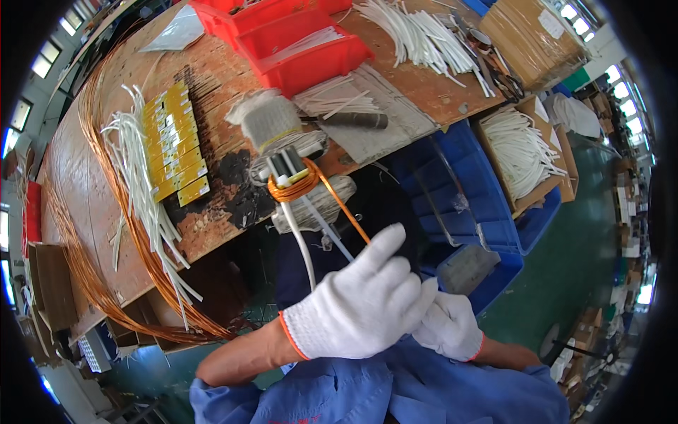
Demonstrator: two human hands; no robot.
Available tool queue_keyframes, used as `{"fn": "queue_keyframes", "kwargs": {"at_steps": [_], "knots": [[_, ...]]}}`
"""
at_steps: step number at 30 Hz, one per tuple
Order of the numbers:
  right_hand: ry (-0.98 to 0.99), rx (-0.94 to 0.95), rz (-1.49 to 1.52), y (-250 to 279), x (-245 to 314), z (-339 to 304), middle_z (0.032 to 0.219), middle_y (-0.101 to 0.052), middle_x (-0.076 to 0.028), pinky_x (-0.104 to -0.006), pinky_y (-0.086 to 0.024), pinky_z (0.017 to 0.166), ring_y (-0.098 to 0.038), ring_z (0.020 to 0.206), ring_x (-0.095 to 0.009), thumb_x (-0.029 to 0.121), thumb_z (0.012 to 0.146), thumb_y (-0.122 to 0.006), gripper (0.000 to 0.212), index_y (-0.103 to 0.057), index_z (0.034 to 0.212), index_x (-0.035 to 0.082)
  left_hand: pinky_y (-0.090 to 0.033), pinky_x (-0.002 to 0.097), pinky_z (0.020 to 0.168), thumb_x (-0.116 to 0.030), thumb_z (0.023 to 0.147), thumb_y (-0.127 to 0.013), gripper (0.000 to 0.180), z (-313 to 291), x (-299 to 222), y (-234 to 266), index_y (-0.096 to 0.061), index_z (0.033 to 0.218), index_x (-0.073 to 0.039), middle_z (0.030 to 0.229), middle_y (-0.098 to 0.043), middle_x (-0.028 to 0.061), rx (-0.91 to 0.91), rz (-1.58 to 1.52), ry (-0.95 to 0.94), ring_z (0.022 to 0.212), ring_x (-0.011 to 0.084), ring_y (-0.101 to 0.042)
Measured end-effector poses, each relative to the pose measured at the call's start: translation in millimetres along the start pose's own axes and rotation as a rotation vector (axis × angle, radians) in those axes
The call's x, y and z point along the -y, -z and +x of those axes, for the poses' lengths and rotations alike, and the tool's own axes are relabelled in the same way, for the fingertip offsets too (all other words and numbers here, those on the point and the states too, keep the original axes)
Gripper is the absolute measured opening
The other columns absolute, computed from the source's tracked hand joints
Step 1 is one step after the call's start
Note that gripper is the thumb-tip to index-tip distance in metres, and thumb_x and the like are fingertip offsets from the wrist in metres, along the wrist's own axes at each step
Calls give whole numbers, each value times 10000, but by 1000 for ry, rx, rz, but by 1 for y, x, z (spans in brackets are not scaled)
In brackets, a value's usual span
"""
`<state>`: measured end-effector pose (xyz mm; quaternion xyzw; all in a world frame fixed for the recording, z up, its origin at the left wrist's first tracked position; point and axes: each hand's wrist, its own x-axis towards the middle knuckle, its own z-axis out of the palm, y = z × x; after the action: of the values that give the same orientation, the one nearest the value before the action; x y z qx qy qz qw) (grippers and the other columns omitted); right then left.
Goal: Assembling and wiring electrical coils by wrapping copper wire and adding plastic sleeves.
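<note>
A coil of copper wire (295,185) is wound around a dark and silver core (284,162) at the near edge of the table. From it come a white sleeved lead (301,244), a greyish sleeved lead (328,230) and a bare copper-coloured wire end (344,206). My left hand (364,304), in a white knit glove, is closed where the copper wire and greyish lead run in behind its fingers. My right hand (452,326), gloved too, touches the left one with fingers curled in; whatever it holds is hidden.
Yellow label-like strips (171,145), white sleeves (134,162) and long copper wires (92,272) lie at left. Red bins (304,56) stand at the back, with more white tubes (424,39) beside them. At right, a blue crate (452,177) stands by a cardboard box of white tubes (519,152).
</note>
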<state>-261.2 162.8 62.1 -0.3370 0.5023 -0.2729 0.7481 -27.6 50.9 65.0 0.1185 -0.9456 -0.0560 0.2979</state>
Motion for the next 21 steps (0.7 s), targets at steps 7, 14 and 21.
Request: {"fn": "queue_keyframes", "kwargs": {"at_steps": [7, 14, 21], "knots": [[484, -68, -737, 80, 25, 29, 1032, -807, -89, -368, -617, 877, -760, 935, -186, 286, 1165, -629, 325, -771, 1244, 5, -430, 348, 603, -171, 771, -731, 132, 18, -7, -19, -605, 781, -134, 748, -464, 19, 168, -175, -85, 659, 179, -553], [873, -764, -1304, 198, 141, 246, 1159, -794, -188, -476, -620, 886, -784, 1058, -381, 240, 1103, -635, 232, -793, 1238, 138, -436, 347, 537, -173, 787, -754, 155, 29, -8, -27, -601, 773, -155, 763, -462, 18, 247, -147, -37, 622, 169, -554], [770, -591, -1931, 218, 243, 364, 1094, -739, -157, -524, -602, 933, -739, 1099, -394, 153, 998, -687, 229, -815, 1176, 220, -419, 333, 510, -170, 833, -760, 150, 31, -12, -38, -627, 777, -130, 764, -480, 18, 196, -118, -21, 630, 163, -567]]}}
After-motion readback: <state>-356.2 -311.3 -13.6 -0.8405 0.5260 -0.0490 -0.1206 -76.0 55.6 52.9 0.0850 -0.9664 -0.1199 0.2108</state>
